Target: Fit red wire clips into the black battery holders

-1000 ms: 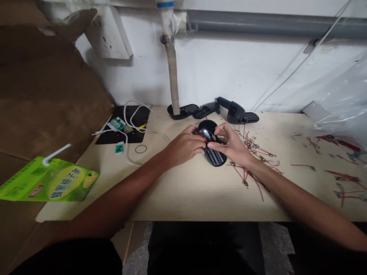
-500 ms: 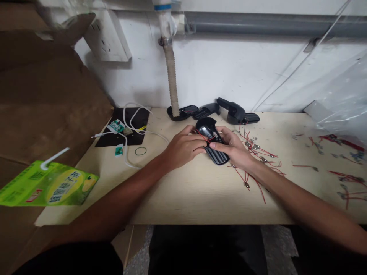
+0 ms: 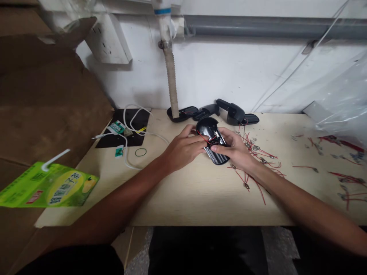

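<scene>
Between my hands, above the pale wooden table [image 3: 177, 198], is a black plastic housing [image 3: 207, 126] with a rounded top and a ribbed lower part. A thin red wire [image 3: 203, 136] crosses its inside. My left hand [image 3: 185, 147] grips the housing's left side, fingertips near the wire. My right hand [image 3: 233, 147] is closed round the right side, its thumb lying across the front. Right of that hand, red wires with small metal contacts [image 3: 254, 147] lie scattered. Similar black housings [image 3: 235, 112] rest behind, by the wall.
A green drink carton [image 3: 51, 187] with a white straw stands at the left. Behind it are a cardboard box [image 3: 48, 99], a white cable [image 3: 130, 152], a black sheet [image 3: 104, 141] and a green rubber band [image 3: 140, 152]. A ribbed hose [image 3: 171, 80] hangs down at the back.
The housing has turned slightly in my hands, so more of its inner middle and left edge shows. Both hands stay in nearly the same place.
</scene>
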A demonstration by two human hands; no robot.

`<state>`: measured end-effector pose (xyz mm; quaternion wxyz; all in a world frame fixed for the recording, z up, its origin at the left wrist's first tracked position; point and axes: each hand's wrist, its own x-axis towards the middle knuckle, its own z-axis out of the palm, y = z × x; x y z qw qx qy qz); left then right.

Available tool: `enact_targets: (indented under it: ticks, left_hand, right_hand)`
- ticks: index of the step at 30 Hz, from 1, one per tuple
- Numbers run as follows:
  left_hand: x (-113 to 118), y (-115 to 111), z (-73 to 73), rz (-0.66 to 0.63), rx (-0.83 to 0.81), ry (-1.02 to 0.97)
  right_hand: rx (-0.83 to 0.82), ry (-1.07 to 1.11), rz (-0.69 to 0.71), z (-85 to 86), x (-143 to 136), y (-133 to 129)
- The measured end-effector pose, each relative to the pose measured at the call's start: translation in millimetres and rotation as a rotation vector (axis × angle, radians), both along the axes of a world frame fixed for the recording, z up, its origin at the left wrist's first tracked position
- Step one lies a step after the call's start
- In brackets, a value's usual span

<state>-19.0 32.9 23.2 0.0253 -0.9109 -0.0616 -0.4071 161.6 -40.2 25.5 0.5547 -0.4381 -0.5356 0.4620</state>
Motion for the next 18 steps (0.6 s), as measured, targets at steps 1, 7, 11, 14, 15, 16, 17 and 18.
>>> enact_targets:
  ticks: [1,7,11,14,15,16,17,18]
  left_hand:
    - [-0.5,0.5,-0.1,0.001,-0.013,0.005]
    - [-1.6,0.2,-0.7,0.003,-0.062,0.005]
    - [0.0,-0.3,-0.7,-0.002,-0.094,0.002]
    - [0.6,0.2,-1.1,0.011,-0.174,0.031]
    - [0.5,0.5,-1.4,0.008,-0.197,0.043]
    - [0.4,0.7,-1.7,0.003,-0.217,0.059]
    - [0.2,0.9,-2.0,-0.002,-0.234,0.079]
    - [0.0,1.0,-2.4,-0.008,-0.250,0.103]
  right_hand:
    - [-0.009,0.017,0.036,0.8,2.5,-0.1]
    - [-0.041,0.079,0.113,3.1,10.2,-1.2]
    - [-0.050,-0.061,0.062,7.1,11.7,-2.2]
    - [0.119,-0.362,-0.138,13.2,15.8,-4.1]
    - [0.214,-0.464,-0.187,15.4,17.8,-4.7]
    - [0.309,-0.549,-0.207,17.3,19.8,-5.1]
    - [0.387,-0.617,-0.191,18.8,21.7,-5.3]
    - [0.445,-0.665,-0.154,19.8,23.3,-5.2]
